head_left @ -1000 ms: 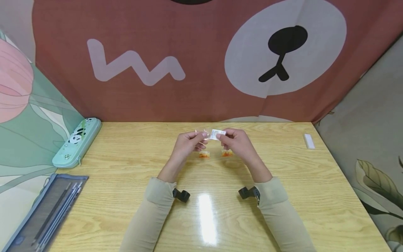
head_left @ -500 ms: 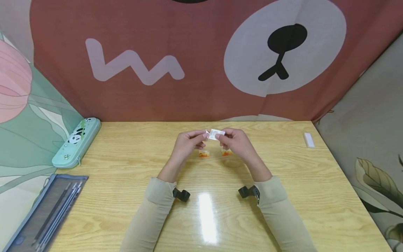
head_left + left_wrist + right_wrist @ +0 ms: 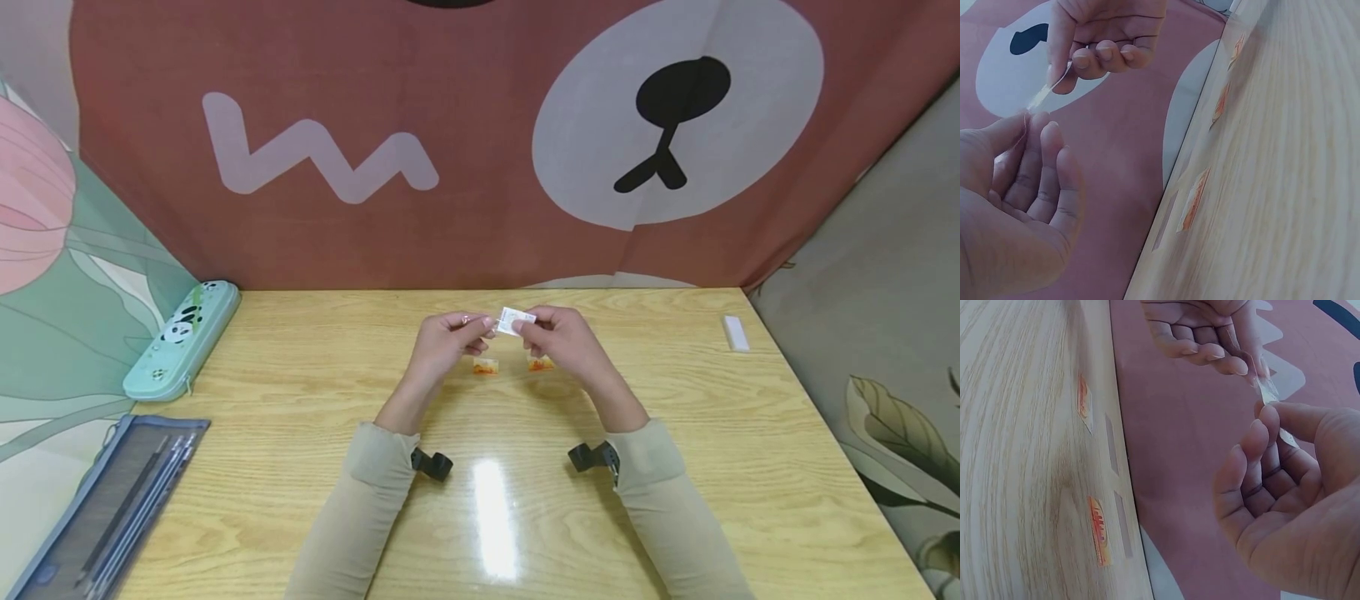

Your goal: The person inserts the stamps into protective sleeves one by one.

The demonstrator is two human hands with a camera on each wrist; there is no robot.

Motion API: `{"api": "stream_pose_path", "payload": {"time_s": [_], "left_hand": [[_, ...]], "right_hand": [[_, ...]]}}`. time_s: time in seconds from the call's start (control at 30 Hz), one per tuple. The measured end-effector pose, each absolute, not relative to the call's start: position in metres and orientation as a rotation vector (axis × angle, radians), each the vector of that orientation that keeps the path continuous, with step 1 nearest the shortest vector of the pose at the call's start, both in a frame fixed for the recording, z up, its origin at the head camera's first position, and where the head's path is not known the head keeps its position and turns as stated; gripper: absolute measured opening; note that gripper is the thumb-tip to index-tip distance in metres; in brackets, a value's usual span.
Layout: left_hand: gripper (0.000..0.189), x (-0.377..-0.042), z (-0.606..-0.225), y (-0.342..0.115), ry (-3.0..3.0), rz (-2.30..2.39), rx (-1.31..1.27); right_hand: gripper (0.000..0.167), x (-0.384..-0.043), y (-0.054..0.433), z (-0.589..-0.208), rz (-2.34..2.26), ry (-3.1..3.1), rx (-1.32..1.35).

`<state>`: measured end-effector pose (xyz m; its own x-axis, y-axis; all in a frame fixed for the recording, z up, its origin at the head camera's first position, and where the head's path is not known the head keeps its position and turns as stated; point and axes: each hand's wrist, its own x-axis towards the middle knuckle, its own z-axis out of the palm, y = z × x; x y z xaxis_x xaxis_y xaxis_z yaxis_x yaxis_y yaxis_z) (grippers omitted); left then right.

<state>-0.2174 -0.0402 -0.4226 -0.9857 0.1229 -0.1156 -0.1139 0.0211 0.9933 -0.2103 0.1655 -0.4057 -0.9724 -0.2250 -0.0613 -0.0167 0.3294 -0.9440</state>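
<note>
Near the table's far edge, the right hand point(image 3: 562, 337) pinches a small white printed rectangle point(image 3: 516, 320) between thumb and fingers. To its left, the left hand point(image 3: 450, 340) pinches thin clear film, mostly hidden by its fingertips, at the rectangle's left edge. Whether film and rectangle are joined cannot be told. In the right wrist view the pale piece point(image 3: 1268, 392) spans the two sets of fingertips. Below the hands on the table lie two small orange-printed pieces point(image 3: 486, 367), one beneath each hand; the right-hand orange piece point(image 3: 539, 364) is partly covered.
Flat greyish strips point(image 3: 1112, 444) lie behind the orange pieces in the right wrist view. A mint panda pencil case point(image 3: 183, 337) and a mesh pouch with pencils point(image 3: 135, 508) lie at the left. A white block point(image 3: 736, 333) lies far right. A brown curtain point(image 3: 480, 233) hangs behind the table.
The clear film, spread out by the left fingertips one second ago, is now mostly gathered within them. Both hands stay nearly in place, and the white rectangle has barely shifted.
</note>
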Motion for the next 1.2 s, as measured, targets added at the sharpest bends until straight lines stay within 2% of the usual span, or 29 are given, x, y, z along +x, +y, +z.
{"api": "stream_pose_path", "payload": {"time_s": [0.2, 0.73, 1.2], "left_hand": [[0.026, -0.2183, -0.4226, -0.0399, 2.129, 2.1, -0.054], [0.027, -0.2178, -0.424, -0.0413, 2.118, 2.097, -0.034], [0.027, -0.2186, -0.4232, -0.0441, 2.046, 2.069, 0.038]], "right_hand": [[0.021, -0.2089, 0.166, -0.4038, -1.652, 2.44, -0.282], [0.02, -0.2076, 0.1676, -0.4007, -1.583, 2.449, -0.291], [0.029, -0.2074, 0.1694, -0.401, -1.519, 2.509, -0.284]]}}
